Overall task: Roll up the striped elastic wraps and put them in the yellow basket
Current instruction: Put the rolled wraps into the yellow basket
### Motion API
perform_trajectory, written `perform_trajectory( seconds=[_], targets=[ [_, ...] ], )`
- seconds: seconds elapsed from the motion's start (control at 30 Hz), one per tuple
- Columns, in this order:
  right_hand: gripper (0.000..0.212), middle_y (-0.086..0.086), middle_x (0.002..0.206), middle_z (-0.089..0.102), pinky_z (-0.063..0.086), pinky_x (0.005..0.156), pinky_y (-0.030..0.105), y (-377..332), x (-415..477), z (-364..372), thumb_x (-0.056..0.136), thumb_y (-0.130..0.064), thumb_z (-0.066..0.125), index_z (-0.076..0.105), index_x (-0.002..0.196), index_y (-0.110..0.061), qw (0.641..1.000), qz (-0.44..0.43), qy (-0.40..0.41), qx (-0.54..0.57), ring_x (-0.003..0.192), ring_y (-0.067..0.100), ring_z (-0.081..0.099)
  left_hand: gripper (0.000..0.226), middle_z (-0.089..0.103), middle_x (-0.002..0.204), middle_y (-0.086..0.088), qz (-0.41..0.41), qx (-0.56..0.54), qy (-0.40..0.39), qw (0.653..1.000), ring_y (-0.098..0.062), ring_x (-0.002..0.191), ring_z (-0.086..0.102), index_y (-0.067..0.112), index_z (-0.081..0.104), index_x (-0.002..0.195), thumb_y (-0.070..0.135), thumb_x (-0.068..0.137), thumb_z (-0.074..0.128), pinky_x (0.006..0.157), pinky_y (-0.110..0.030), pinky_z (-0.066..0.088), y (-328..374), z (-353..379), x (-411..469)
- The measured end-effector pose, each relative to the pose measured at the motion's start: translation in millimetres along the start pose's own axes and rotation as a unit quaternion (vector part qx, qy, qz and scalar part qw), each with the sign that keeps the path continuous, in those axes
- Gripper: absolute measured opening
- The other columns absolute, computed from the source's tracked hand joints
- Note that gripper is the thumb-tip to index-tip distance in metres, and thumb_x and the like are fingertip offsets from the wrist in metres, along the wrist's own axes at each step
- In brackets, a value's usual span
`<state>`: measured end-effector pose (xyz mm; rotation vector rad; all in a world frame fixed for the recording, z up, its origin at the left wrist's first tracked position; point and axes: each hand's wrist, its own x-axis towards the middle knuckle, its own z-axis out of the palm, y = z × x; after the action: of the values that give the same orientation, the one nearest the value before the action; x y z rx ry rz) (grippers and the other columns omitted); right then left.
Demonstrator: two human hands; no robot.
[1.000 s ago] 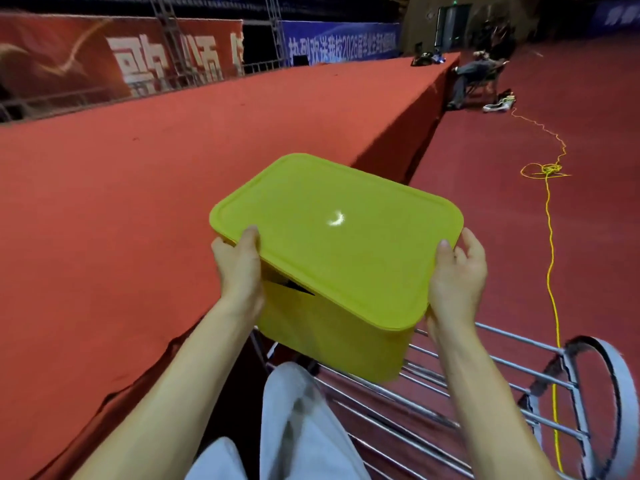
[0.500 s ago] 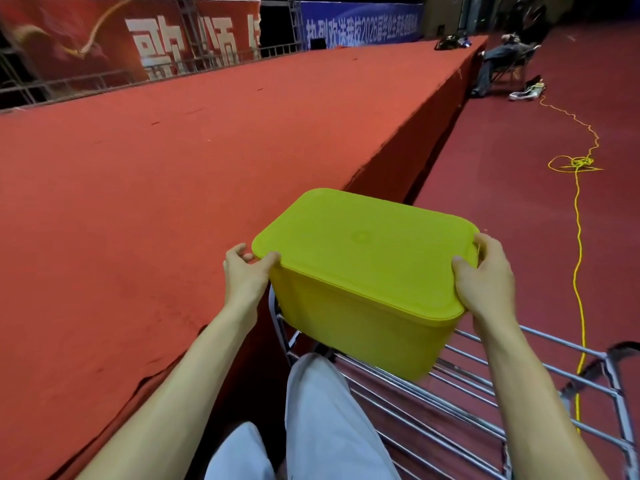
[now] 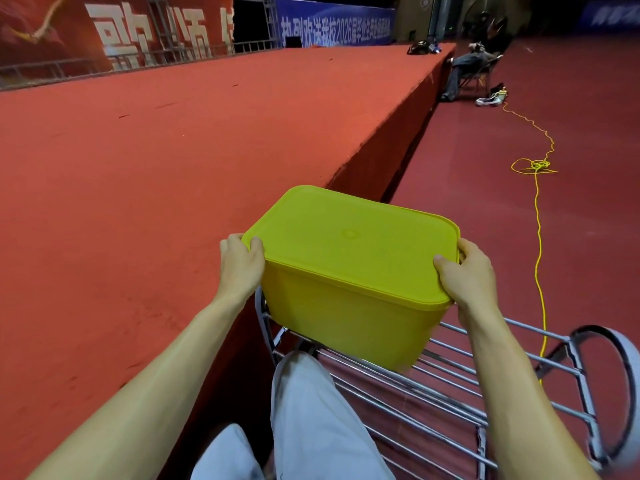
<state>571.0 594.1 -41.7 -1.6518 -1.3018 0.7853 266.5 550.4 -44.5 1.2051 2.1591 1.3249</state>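
1. Head view, the scene: the yellow basket (image 3: pixel 346 320) has its lid (image 3: pixel 349 247) on. It sits over the bars of a metal rack (image 3: pixel 460 379), just right of the red-carpeted stage (image 3: pixel 138 174). Whether its base rests on the bars cannot be told.
2. Head view, the hands: the left hand (image 3: pixel 240 265) grips the lid's rim at the near-left corner, thumb on top and fingers curled round the edge. The right hand (image 3: pixel 467 277) grips the right end the same way, thumb pressed on the lid.
3. Head view, the deciding relation: the basket's long axis runs left to right between the hands, one at each short end, so neither hand is nearer. It lies straight ahead, beyond the person's knees.
4. Head view, the task: no striped wraps show anywhere. With the lid shut, packing is probably finished; otherwise the lid must come off again.
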Motion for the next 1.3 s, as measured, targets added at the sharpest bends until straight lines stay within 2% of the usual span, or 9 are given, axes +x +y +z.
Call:
perform_trajectory(
  seconds=[0.2,0.37,0.43,0.57,0.63,0.8,0.93,1.13,1.3],
  targets=[
    [0.052,0.015,0.133,0.059,0.041,0.097,0.038,-2,0,-2,0.091,-0.023,0.065,0.050,0.138,-0.008,0.999,-0.016,0.010,-0.048,0.123,0.035,0.052,0.044,0.054,0.120,-0.014,-0.035,-0.016,-0.017,0.999,-0.028,0.101,0.051,0.002,0.038,0.134,0.034,0.103,0.034,0.078,-0.038,0.037,-2,4,6],
    [0.048,0.015,0.116,0.066,0.050,0.089,0.051,-3,-2,1,0.074,-0.037,0.068,0.061,0.114,-0.011,1.000,0.023,-0.010,0.001,0.106,0.038,0.061,0.048,0.047,0.137,-0.014,-0.024,-0.010,-0.030,0.999,-0.028,0.122,0.045,0.000,0.037,0.140,0.031,0.104,0.028,0.091,-0.039,0.035,-11,4,6],
    [0.049,0.010,0.113,0.068,0.051,0.091,0.054,-1,-3,3,0.065,-0.040,0.066,0.065,0.109,-0.018,0.999,0.029,-0.021,0.037,0.105,0.035,0.063,0.043,0.052,0.128,-0.015,-0.012,-0.015,-0.022,1.000,-0.029,0.116,0.048,0.000,0.045,0.131,0.029,0.104,0.028,0.087,-0.038,0.035,-13,4,7],
    [0.065,0.008,0.145,0.049,0.039,0.109,0.048,-2,-9,9,0.071,-0.033,0.073,0.060,0.131,-0.015,0.995,0.048,-0.004,0.084,0.132,0.028,0.048,0.024,0.053,0.091,-0.001,0.001,-0.029,-0.005,1.000,-0.024,0.089,0.047,0.011,0.049,0.108,0.026,0.102,0.031,0.065,-0.037,0.032,-13,3,5],
    [0.056,0.007,0.131,0.060,0.043,0.103,0.046,2,-15,9,0.077,-0.023,0.071,0.058,0.131,-0.015,0.992,0.046,0.056,0.104,0.122,0.028,0.055,0.023,0.050,0.085,0.002,-0.004,-0.035,-0.001,0.999,-0.023,0.084,0.045,0.010,0.049,0.105,0.024,0.101,0.033,0.061,-0.034,0.031,-15,2,5],
    [0.021,-0.009,0.092,0.071,0.053,0.089,0.050,11,-31,10,0.069,-0.028,0.063,0.067,0.090,-0.030,0.986,0.041,0.044,0.156,0.094,0.025,0.066,0.028,0.056,0.115,-0.007,0.021,-0.081,-0.008,0.996,-0.025,0.109,0.048,0.012,0.055,0.112,0.030,0.103,0.036,0.084,-0.040,0.039,-24,0,4],
    [0.040,-0.016,0.096,0.069,0.053,0.085,0.038,11,-35,10,0.082,-0.012,0.060,0.065,0.117,-0.031,0.982,0.001,0.058,0.178,0.094,0.018,0.065,0.034,0.051,0.127,-0.006,0.035,-0.091,0.005,0.995,-0.019,0.111,0.045,0.007,0.053,0.125,0.027,0.104,0.035,0.089,-0.032,0.033,-20,2,1],
    [0.014,-0.003,0.083,0.067,0.050,0.080,0.043,18,-27,13,0.089,-0.012,0.055,0.064,0.088,-0.023,0.989,-0.003,0.090,0.115,0.087,0.030,0.062,0.021,0.049,0.122,-0.011,0.017,-0.068,-0.004,0.998,-0.021,0.097,0.044,0.010,0.049,0.107,0.024,0.102,0.034,0.076,-0.033,0.031,-7,6,9],
    [0.018,0.006,0.091,0.067,0.043,0.073,0.035,20,-22,19,0.092,-0.013,0.050,0.067,0.100,-0.013,0.989,-0.006,0.090,0.114,0.081,0.025,0.056,0.018,0.042,0.113,-0.008,-0.010,-0.045,-0.012,0.999,-0.021,0.090,0.040,0.010,0.045,0.102,0.024,0.101,0.034,0.064,-0.034,0.026,-2,10,19]
  ],
)
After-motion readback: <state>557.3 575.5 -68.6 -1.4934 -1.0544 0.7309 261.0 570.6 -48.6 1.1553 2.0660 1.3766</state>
